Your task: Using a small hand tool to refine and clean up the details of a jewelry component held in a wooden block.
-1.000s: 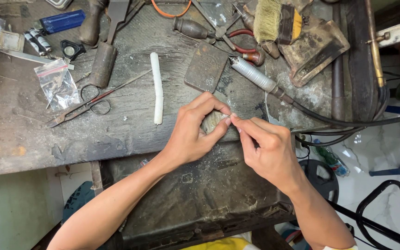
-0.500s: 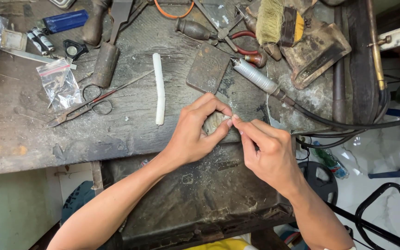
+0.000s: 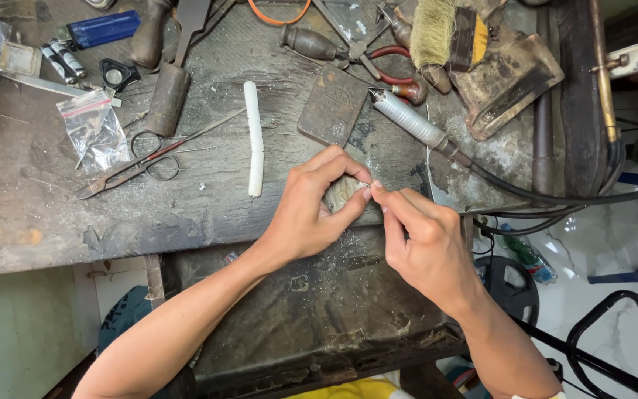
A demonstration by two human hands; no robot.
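My left hand (image 3: 311,210) and my right hand (image 3: 422,244) meet at the front edge of a worn dark workbench (image 3: 46,229). Between the fingertips of both hands sits a tiny thin silvery piece (image 3: 364,185), pinched from both sides; it is too small to make out its shape. The hands rest over a small wooden peg at the bench edge, mostly hidden by the left fingers. A dark leather apron tray (image 3: 311,318) hangs below the hands.
On the bench lie a white stick (image 3: 253,138), scissors (image 3: 138,162), a small plastic bag (image 3: 96,133), a dark metal block (image 3: 332,103), a silver rotary handpiece (image 3: 409,120) with its black cable, pliers, a brush (image 3: 432,29) and wooden-handled tools.
The two hands stay pinched together at the same spot; only the view has shifted slightly.
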